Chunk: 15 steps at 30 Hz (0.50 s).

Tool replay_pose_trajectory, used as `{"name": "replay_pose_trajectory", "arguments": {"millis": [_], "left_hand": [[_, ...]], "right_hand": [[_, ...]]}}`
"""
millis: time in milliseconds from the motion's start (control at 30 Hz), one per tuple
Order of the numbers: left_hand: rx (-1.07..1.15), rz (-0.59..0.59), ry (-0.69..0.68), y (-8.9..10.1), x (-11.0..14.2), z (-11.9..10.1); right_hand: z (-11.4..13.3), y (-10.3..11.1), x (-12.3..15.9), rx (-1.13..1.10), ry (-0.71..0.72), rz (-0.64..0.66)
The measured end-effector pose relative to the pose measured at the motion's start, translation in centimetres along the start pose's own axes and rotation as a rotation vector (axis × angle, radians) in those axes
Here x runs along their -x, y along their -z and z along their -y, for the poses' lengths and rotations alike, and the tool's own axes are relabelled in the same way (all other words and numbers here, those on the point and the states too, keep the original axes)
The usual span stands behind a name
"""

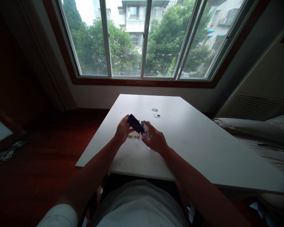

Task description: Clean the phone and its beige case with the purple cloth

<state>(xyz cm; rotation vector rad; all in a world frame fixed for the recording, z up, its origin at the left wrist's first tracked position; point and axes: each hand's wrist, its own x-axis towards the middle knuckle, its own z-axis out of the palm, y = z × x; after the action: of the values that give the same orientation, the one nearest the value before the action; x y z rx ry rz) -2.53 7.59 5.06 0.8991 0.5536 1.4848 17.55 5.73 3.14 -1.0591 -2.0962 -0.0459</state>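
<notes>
Both my hands are raised a little above a white table (194, 138). My left hand (122, 130) is closed around a small dark oblong object (135, 124), tilted with its far end up to the left. My right hand (155, 138) pinches a small clear plastic-looking piece (146, 133) right beside the dark object's lower end. A thin flat light-coloured thing (133, 135) lies on the table under my hands; what it is I cannot make out.
Two small round pieces (156, 115) (154, 110) lie on the table beyond my hands. A large window (142, 37) fills the far wall. A bed with light bedding (262, 129) is on the right, dark wooden floor (38, 164) on the left.
</notes>
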Motion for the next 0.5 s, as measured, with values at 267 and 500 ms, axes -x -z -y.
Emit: {"name": "replay_pose_trajectory", "arguments": {"millis": [267,500], "left_hand": [[-0.071,-0.153,-0.069,1.2,-0.8,0.1],[-0.356,-0.228,-0.046,1.8,-1.0,0.0]], "right_hand": [[-0.7,0.1,0.0,-0.124,-0.140,0.032],[-1.3,0.3,-0.1,-0.215,-0.154,0.033]]}}
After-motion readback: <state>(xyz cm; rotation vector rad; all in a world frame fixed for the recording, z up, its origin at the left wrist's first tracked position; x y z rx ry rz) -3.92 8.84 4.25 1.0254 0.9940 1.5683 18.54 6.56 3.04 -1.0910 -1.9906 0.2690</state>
